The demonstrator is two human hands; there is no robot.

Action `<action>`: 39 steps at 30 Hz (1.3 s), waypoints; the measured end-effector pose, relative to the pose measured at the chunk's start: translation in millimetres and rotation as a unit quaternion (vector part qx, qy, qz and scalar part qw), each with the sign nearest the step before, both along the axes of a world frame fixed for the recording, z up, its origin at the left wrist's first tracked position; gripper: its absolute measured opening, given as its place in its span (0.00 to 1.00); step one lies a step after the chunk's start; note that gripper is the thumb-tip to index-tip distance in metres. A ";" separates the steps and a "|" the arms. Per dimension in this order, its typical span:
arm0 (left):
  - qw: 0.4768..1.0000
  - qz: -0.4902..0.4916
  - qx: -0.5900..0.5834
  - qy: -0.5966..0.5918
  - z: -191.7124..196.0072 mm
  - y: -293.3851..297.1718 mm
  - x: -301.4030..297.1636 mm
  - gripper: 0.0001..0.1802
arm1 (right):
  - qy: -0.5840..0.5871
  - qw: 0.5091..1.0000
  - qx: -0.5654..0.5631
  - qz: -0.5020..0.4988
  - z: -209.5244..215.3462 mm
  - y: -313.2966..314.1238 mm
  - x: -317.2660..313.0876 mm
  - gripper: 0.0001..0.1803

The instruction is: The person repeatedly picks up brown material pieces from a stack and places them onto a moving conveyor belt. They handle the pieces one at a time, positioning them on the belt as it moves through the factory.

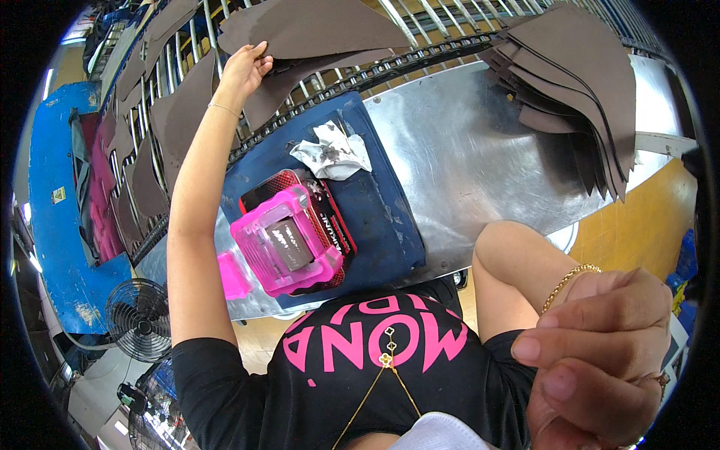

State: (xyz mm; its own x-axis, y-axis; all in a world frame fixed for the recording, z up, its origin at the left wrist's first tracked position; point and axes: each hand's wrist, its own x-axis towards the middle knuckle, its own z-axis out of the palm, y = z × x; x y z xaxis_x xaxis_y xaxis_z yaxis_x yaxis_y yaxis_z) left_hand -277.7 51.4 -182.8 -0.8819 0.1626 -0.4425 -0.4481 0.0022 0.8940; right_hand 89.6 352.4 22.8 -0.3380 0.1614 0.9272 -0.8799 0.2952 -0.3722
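At the conveyor's near edge, my left hand (244,69) pinches the edge of a large dark brown cut sheet piece (315,28). More brown pieces lie beneath and beside it on the metal rollers. My right hand (607,352) is raised at the lower right, very near the camera. Its fingers are curled in, and nothing shows between them. A fanned stack of the same brown pieces (574,82) rests on the metal table at the far right, away from both hands.
On the metal table (457,150), a dark blue mat (382,217) carries a crumpled, stained white cloth (334,152) and a pink plastic basket (259,262) holding a small dark block (289,245). A chain (360,79) edges the conveyor. A blue machine (56,202) and black fan (139,319) stand left.
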 end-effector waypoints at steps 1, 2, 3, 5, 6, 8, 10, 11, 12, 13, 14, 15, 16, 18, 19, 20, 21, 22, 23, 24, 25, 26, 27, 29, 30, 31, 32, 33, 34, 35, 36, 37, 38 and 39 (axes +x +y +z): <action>1.000 0.010 -0.007 -0.007 -0.8 -1.5 0.0 0.15 | 0.001 1.000 -0.001 -0.001 0.3 -0.5 0.6 0.12; 1.000 0.020 -0.014 -0.014 -1.2 -4.1 0.3 0.18 | 0.003 1.000 -0.001 -0.001 0.7 0.3 1.6 0.13; 0.999 0.028 -0.022 -0.020 2.2 -2.3 1.7 0.21 | 0.005 1.000 -0.002 -0.003 0.3 0.1 1.3 0.13; 0.996 0.005 -0.084 -0.005 7.4 -2.5 10.5 0.31 | 0.011 1.000 -0.004 -0.006 -0.4 0.2 1.8 0.13; 0.993 -0.007 -0.115 0.004 14.6 -2.4 16.1 0.36 | 0.015 1.000 -0.005 -0.008 0.1 0.9 1.9 0.13; 0.986 -0.028 -0.163 0.008 25.4 -6.4 23.9 0.43 | 0.026 1.000 -0.011 -0.013 1.7 1.7 2.5 0.13; 0.981 -0.035 -0.190 0.013 36.0 -10.1 37.2 0.46 | 0.034 0.999 -0.014 -0.018 1.7 2.6 3.4 0.13; 0.982 -0.037 -0.185 0.021 42.1 -13.1 44.0 0.46 | 0.039 0.999 -0.015 -0.020 2.3 3.2 3.9 0.13; 0.982 -0.037 -0.182 0.027 47.9 -18.3 52.3 0.46 | 0.044 0.999 -0.019 -0.021 3.7 3.4 4.6 0.13; 0.983 -0.037 -0.178 0.032 53.1 -24.3 61.7 0.46 | 0.047 0.998 -0.021 -0.024 4.0 3.3 4.2 0.14; 0.985 -0.028 -0.167 0.036 59.1 -29.3 72.8 0.43 | 0.052 0.998 -0.025 -0.026 5.2 3.6 4.0 0.14; 0.987 -0.024 -0.155 0.041 65.9 -33.9 82.9 0.42 | 0.058 0.998 -0.029 -0.027 5.3 3.3 4.1 0.14; 0.988 -0.021 -0.144 0.046 73.9 -37.9 92.1 0.41 | 0.065 0.997 -0.033 -0.035 6.2 4.1 5.9 0.14; 0.992 -0.018 -0.110 0.060 87.3 -47.5 110.6 0.37 | 0.078 0.995 -0.042 -0.052 9.1 5.8 9.2 0.14; 0.992 -0.009 -0.105 0.072 93.8 -52.2 120.6 0.36 | 0.086 0.993 -0.048 -0.064 11.0 6.3 10.8 0.14; 0.992 -0.001 -0.099 0.084 100.4 -56.7 130.6 0.36 | 0.093 0.991 -0.054 -0.080 12.9 7.1 12.3 0.14; 0.991 0.008 -0.093 0.097 106.2 -62.7 142.4 0.35 | 0.103 0.989 -0.060 -0.090 14.5 8.0 14.6 0.15; 0.989 0.024 -0.094 0.110 108.2 -65.7 151.3 0.32 | 0.113 0.986 -0.061 -0.103 16.6 9.4 16.4 0.15; 0.988 0.035 -0.093 0.121 114.0 -71.1 162.4 0.31 | 0.124 0.983 -0.065 -0.119 17.6 8.6 19.1 0.15; 0.987 0.044 -0.086 0.131 120.7 -74.5 174.1 0.30 | 0.136 0.979 -0.066 -0.140 19.5 10.1 21.0 0.15; 0.987 0.052 -0.071 0.137 122.3 -77.6 185.6 0.30 | 0.150 0.973 -0.069 -0.162 20.7 9.3 21.7 0.15; 0.982 0.073 -0.087 0.148 124.8 -82.4 196.1 0.29 | 0.166 0.967 -0.078 -0.178 21.5 11.8 22.7 0.15; 0.978 0.091 -0.099 0.159 125.4 -87.5 203.9 0.28 | 0.183 0.959 -0.079 -0.201 22.1 15.4 25.1 0.15; 0.976 0.113 -0.055 0.175 130.3 -104.8 223.4 0.26 | 0.200 0.962 -0.137 -0.123 18.6 41.1 27.5 0.10; 0.974 0.123 -0.059 0.181 134.2 -107.2 228.1 0.25 | 0.207 0.960 -0.156 -0.106 16.8 58.6 30.1 0.10; 0.972 0.121 -0.060 0.192 139.1 -105.6 227.9 0.25 | 0.185 0.948 -0.143 -0.218 17.9 70.7 28.6 0.12; 0.971 0.111 -0.047 0.204 141.3 -106.9 229.1 0.24 | 0.158 0.924 -0.131 -0.323 19.9 81.6 23.7 0.14; 0.970 0.113 -0.040 0.212 140.9 -112.0 234.9 0.24 | 0.073 0.891 -0.135 -0.426 18.2 89.7 13.9 0.13; 0.968 0.127 -0.043 0.210 140.1 -116.4 241.1 0.24 | -0.018 0.846 -0.128 -0.518 16.6 97.3 3.3 0.11; 0.967 0.142 -0.046 0.205 139.2 -120.9 246.4 0.24 | -0.135 0.822 -0.142 -0.534 11.4 116.2 2.9 0.10; 0.966 0.158 -0.050 0.200 135.6 -123.6 251.0 0.24 | -0.267 0.766 -0.090 -0.578 -2.2 147.7 4.9 0.15; 0.966 0.157 -0.041 0.200 133.9 -124.8 253.7 0.24 | -0.391 0.688 -0.042 -0.610 -18.2 185.6 9.7 0.20; 0.966 0.158 -0.033 0.200 131.9 -126.7 256.9 0.24 | -0.549 0.564 0.013 -0.616 -32.3 216.4 12.9 0.24; 0.966 0.160 -0.028 0.200 130.9 -126.5 258.0 0.24 | -0.616 0.511 0.103 -0.590 -48.4 231.4 12.1 0.27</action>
State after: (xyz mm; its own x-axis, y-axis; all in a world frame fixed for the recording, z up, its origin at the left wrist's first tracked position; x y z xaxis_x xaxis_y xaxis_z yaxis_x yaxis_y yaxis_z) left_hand -19.7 -75.1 -51.8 -0.9854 -0.1610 -0.0554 -0.0518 -0.0265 0.9983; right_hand 101.8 583.8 -25.6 -0.4653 0.8695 0.1656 0.8225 0.4939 -0.2819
